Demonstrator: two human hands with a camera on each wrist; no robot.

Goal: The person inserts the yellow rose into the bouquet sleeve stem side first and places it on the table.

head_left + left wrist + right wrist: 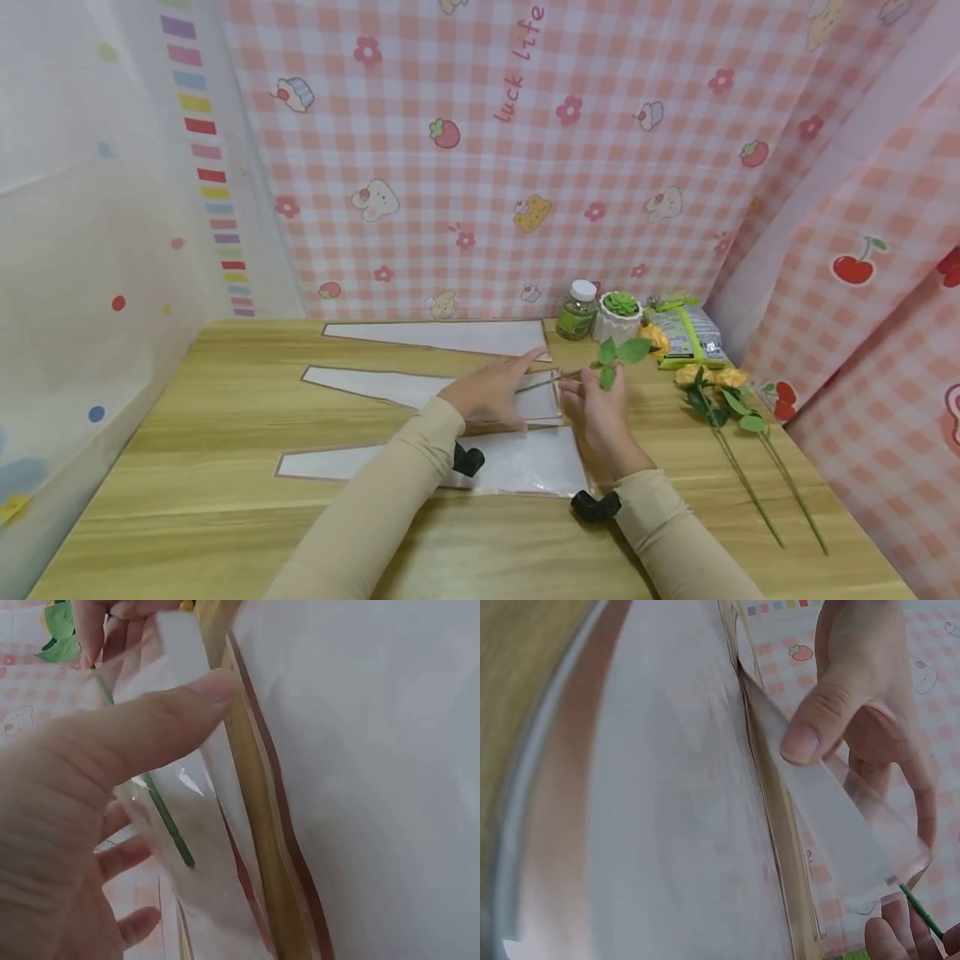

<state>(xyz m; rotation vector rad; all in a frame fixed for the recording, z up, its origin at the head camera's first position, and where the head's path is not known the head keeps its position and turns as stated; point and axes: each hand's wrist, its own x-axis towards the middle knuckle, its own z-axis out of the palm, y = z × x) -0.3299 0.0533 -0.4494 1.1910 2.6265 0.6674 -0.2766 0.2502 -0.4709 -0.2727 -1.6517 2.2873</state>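
Observation:
My left hand point(491, 392) holds the wide end of the middle tapered flower sleeve point(375, 385), thumb in front and fingers behind. In the right wrist view the sleeve's mouth point(817, 817) stands lifted, its white side apart from the clear film. My right hand point(606, 412) pinches the stem of a yellow rose point(656, 340) below its green leaves point(633, 350). The rose's bloom points right. Its green stem point(161, 806) shows through the clear film in the left wrist view, its cut end inside the sleeve.
Two more white sleeves with brown borders lie behind point(450, 336) and in front point(525, 458). Two yellow roses point(720, 379) lie at the right. A lidded jar point(577, 312), a potted succulent point(619, 317) and a packet point(688, 333) stand at the back right.

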